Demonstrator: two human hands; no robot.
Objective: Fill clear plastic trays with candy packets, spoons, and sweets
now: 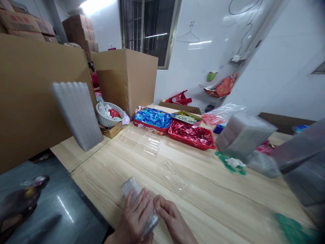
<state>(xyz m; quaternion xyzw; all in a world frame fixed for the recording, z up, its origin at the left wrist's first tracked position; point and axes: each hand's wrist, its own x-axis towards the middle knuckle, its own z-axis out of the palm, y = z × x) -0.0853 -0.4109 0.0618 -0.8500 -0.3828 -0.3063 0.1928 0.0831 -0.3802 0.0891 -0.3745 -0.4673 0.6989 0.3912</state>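
Note:
Near the table's front edge, my left hand [138,213] is wrapped over a slim bundle of clear plastic [132,186], which looks like nested packaging shells. Part of the bundle shows beyond the fingertips and below the palm. My right hand [169,213] is closed in a pinch at the bundle's right side; what its fingertips hold is hidden. Ahead of both hands lie thin clear plastic trays [174,176] on the wooden table [101,183]. More clear trays [148,144] lie farther back.
A red-rimmed tin of blue packets [153,118] and a red basket of red packets [191,135] stand at the back. Tall stacks of clear plastic [78,115] and wrapped sheets [243,135] flank them. A white basket [109,117] sits left, beside large cardboard boxes [142,78].

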